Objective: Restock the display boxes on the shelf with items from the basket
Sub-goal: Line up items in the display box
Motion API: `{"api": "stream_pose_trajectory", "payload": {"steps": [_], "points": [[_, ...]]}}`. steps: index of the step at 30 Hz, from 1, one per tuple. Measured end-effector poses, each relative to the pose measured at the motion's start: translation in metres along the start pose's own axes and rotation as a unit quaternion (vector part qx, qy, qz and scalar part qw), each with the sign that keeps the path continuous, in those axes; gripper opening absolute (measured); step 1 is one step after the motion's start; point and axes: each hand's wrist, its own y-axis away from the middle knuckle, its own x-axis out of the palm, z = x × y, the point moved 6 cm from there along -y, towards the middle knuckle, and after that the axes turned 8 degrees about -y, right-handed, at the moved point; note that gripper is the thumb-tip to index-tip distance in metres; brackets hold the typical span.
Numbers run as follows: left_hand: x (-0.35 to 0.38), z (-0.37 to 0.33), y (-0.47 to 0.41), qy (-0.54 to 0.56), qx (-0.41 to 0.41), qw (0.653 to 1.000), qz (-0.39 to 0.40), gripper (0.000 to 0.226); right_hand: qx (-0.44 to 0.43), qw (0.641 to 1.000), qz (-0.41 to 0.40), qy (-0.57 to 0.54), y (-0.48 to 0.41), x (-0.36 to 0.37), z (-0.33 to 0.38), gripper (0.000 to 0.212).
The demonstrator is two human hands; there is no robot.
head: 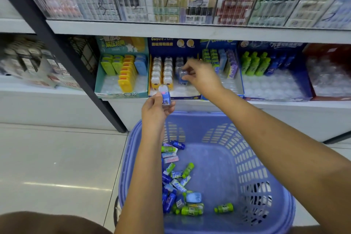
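both hands holding stock at the dark blue display box

the right hand (pixel 202 76) is extended into the dark blue display box (pixel 186 98) on the lower shelf (pixel 284 105). its thumb and fingertips are closed in a pinch on a small blue item (pixel 183 79), which is at the front of the box's third row, beside two rows of white-and-yellow figures (pixel 162 74). whether the item touches the tray cannot be determined.

the left hand (pixel 153 109) is raised just in front of the same box's front edge, above the basket. its fingers are curled round a clear-topped blue item (pixel 164 95), held upright.

the purple plastic basket (pixel 247 157) stands on the tiled floor (pixel 57 157) directly below the shelf. a pile of small items (pixel 176 182), green, blue and white, lies along its left side; one green bottle-shaped item (pixel 223 208) lies apart, nearer the middle.

a teal display box (pixel 121 94) with yellow, green and blue pieces sits just left of the dark blue one. further right, a blue display box (pixel 275 99) has green and blue bottle-shaped items at its back.
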Motion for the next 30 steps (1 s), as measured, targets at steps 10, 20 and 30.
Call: {"api": "stream_pose_trajectory", "payload": {"steps": [10,20,30], "points": [[0.005,0.008,-0.007,-0.042,0.005,0.998,0.037,0.02,-0.011,0.998,0.038,0.053,-0.016,0.008,0.001,0.025],[0.001,0.002,-0.015,-0.07,0.047,0.996,0.011,0.029,-0.03,0.991,0.081,0.105,-0.024,0.018,0.006,0.021],[0.002,0.008,-0.012,-0.07,0.043,0.996,0.023,0.028,-0.012,0.983,0.079,0.168,-0.028,0.01,0.014,0.019]]}}
